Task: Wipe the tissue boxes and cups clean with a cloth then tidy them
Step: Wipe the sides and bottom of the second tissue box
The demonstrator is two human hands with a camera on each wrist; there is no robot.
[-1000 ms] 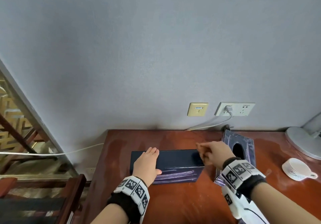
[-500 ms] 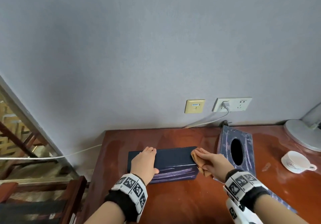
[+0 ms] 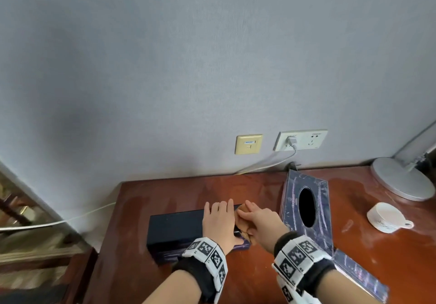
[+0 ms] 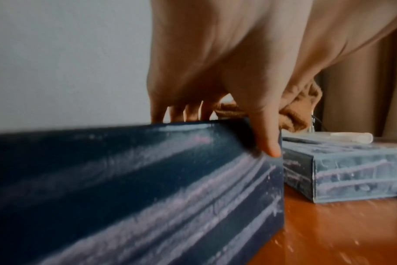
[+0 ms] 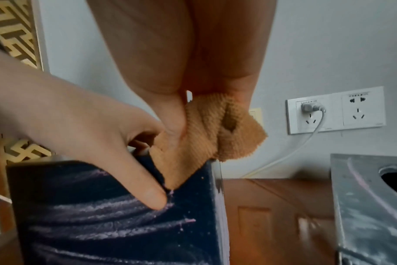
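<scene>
A dark navy tissue box (image 3: 174, 230) lies on the red-brown table (image 3: 259, 280), streaked with pale dust on its front face (image 5: 125, 215). My left hand (image 3: 220, 221) lies flat on the box's right half, with the thumb (image 5: 152, 195) down over the front face. My right hand (image 3: 257, 221) grips a bunched orange cloth (image 5: 206, 129) and presses it on the box's top right end, touching the left hand. A second dusty tissue box (image 3: 306, 207) with an oval opening lies to the right. A white cup (image 3: 387, 217) stands further right.
A round grey lamp base (image 3: 401, 178) sits at the table's back right corner. On the wall behind are a socket plate (image 3: 302, 140) with a white plug and cable, and a yellow plate (image 3: 249, 144). The table's left edge drops to a gap by wooden furniture (image 3: 35, 244).
My left hand has slid right along the navy box's top until it meets the right hand. The right hand has come down with the cloth onto the box's right end.
</scene>
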